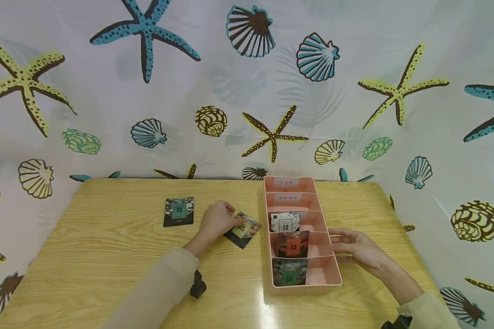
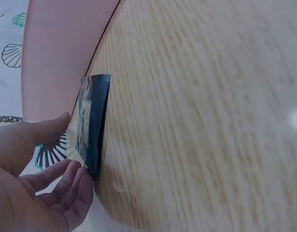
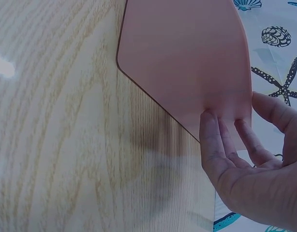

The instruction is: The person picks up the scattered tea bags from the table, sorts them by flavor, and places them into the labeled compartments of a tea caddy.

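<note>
A dark tea packet with a yellow label (image 1: 243, 230) lies on the table, left of a pink divided box (image 1: 300, 289). My left hand (image 1: 219, 221) is over its upper left side. In the left wrist view, the fingertips (image 2: 83, 176) are right at one end of the packet (image 2: 90, 121), and the thumb stands apart above its face. The fingertips of my right hand (image 1: 360, 249) rest against the box's right outer wall (image 3: 187, 58), fingers spread. Inside the box, the front compartments hold a green-labelled packet (image 1: 289, 273), a red packet (image 1: 293, 244) and a whitish packet (image 1: 285, 222).
Another dark packet with a green label (image 1: 179, 211) lies at the back left of the wooden table (image 1: 107, 246). Paper labels (image 1: 287, 198) mark the box's two rear compartments. A patterned cloth (image 1: 238, 87) hangs behind the table and along its sides.
</note>
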`<state>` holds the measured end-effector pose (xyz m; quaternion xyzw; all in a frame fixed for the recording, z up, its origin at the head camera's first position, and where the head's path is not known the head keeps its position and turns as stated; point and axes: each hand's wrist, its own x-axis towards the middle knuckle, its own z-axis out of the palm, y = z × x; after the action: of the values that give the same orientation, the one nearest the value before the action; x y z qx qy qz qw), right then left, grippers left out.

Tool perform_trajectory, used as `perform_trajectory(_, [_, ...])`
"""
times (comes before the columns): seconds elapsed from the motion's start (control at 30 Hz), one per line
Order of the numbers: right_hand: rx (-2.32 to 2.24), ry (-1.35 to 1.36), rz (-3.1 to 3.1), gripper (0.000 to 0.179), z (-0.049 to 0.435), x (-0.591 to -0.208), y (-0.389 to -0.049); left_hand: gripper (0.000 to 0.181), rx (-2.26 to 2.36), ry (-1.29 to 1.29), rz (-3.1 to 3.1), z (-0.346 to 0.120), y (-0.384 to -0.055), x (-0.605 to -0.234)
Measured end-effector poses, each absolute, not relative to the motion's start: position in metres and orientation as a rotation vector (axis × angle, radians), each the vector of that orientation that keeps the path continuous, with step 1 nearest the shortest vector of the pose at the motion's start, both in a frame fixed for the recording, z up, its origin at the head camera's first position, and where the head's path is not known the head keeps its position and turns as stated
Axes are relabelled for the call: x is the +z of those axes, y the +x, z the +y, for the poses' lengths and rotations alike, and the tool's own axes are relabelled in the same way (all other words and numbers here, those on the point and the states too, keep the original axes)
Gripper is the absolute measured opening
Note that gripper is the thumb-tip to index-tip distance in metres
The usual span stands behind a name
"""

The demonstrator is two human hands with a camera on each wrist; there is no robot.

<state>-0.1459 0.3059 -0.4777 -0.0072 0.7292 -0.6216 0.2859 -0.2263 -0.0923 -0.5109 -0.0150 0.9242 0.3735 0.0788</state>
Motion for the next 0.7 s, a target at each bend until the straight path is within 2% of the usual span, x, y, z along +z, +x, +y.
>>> perform_trajectory(0.4, [-1.656, -0.011, 1.958, 0.072, 0.3064, -0.4779, -0.1469, 0.069, 0.974, 0.009, 2.782, -0.083, -0.2223, -0.5117])
perform_trajectory(0.7, [-1.652, -0.006, 1.958, 0.073, 0.3066, -0.4778, -0.1473, 0.058, 0.98, 0.008, 2.764, -0.083, -0.2269, -0.5127])
